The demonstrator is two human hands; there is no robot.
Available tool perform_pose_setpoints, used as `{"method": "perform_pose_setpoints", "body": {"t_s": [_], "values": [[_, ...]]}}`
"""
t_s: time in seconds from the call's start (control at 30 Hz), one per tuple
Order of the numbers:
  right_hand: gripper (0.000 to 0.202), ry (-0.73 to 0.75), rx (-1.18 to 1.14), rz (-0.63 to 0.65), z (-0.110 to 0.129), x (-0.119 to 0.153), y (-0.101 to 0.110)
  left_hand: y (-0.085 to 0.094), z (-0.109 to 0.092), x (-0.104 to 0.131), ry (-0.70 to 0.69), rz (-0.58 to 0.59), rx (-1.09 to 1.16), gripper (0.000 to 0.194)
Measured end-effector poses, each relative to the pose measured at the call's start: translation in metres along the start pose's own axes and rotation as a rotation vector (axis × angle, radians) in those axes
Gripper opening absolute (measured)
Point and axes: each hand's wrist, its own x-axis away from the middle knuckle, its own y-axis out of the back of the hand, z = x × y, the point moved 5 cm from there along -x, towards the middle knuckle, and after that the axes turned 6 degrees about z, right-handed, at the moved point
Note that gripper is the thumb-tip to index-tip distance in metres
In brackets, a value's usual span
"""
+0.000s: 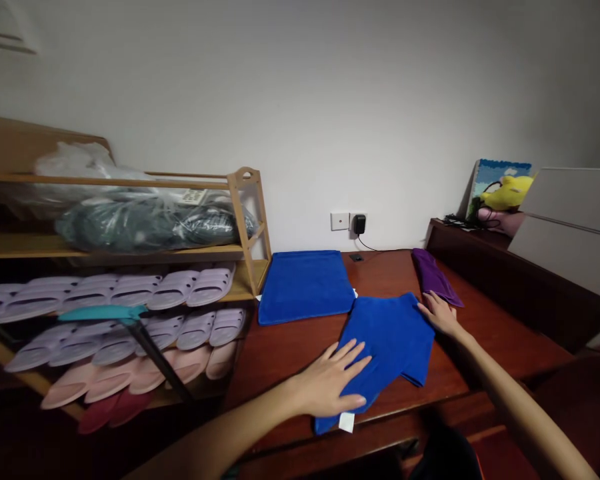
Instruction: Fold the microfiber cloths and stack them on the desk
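A blue cloth [387, 337] lies partly folded on the reddish-brown desk [290, 360], with a white tag [347, 422] at its near corner by the desk edge. My left hand [333, 380] rests flat on the cloth's left side, fingers spread. At the cloth's far right corner is my right hand [439, 313], its fingers stretched out; whether they press on the cloth cannot be made out. A second blue cloth [305, 283], folded into a neat rectangle, lies behind and to the left. Just beyond my right hand sits a folded purple cloth [434, 277].
Left of the desk stands a wooden rack [250, 227] with several lilac slippers [173, 288], pink slippers [145, 375] and a plastic-wrapped bundle [150, 223]. A plugged-in charger [360, 225] trails a cable along the wall. A yellow plush toy [507, 193] sits on the raised ledge at right.
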Motion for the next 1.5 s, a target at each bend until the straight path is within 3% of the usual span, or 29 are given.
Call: {"method": "perform_pose_setpoints", "body": {"t_s": [0.2, 0.5, 0.6, 0.7, 0.8, 0.87, 0.97, 1.07, 1.23, 1.5], "values": [[0.071, -0.097, 0.105, 0.007, -0.037, -0.029, -0.009, -0.007, -0.007, 0.026, 0.054, 0.028, 0.014, 0.076], [0.073, -0.356, 0.169, -0.093, -0.071, -0.043, 0.014, -0.005, -0.019, 0.074, 0.160, 0.008, 0.027, 0.077], [0.072, -0.319, 0.152, -0.169, -0.045, -0.034, 0.016, -0.001, -0.020, 0.076, 0.143, 0.008, 0.044, 0.075], [0.063, -0.001, 0.024, -0.118, 0.010, -0.005, 0.006, 0.009, -0.015, 0.073, 0.139, -0.026, 0.050, 0.058], [0.056, 0.304, -0.030, -0.033, 0.065, 0.056, -0.006, 0.025, 0.004, 0.067, 0.206, -0.174, 0.016, 0.042], [0.050, 0.409, -0.019, -0.110, 0.090, 0.104, -0.008, 0.030, 0.018, 0.060, 0.245, -0.255, -0.024, 0.041], [0.032, 0.462, -0.009, -0.175, 0.111, 0.162, -0.014, 0.027, 0.032, 0.046, 0.251, -0.263, -0.073, 0.044], [0.027, 0.470, -0.035, -0.163, 0.117, 0.191, -0.021, 0.014, 0.033, 0.033, 0.224, -0.178, -0.073, 0.054], [0.031, 0.450, -0.098, -0.057, 0.087, 0.196, -0.030, -0.004, 0.032, 0.031, 0.236, -0.040, -0.008, 0.070], [0.042, 0.487, 0.007, 0.080, 0.011, 0.187, -0.019, 0.002, 0.033, 0.043, 0.231, -0.034, 0.036, 0.068]]}}
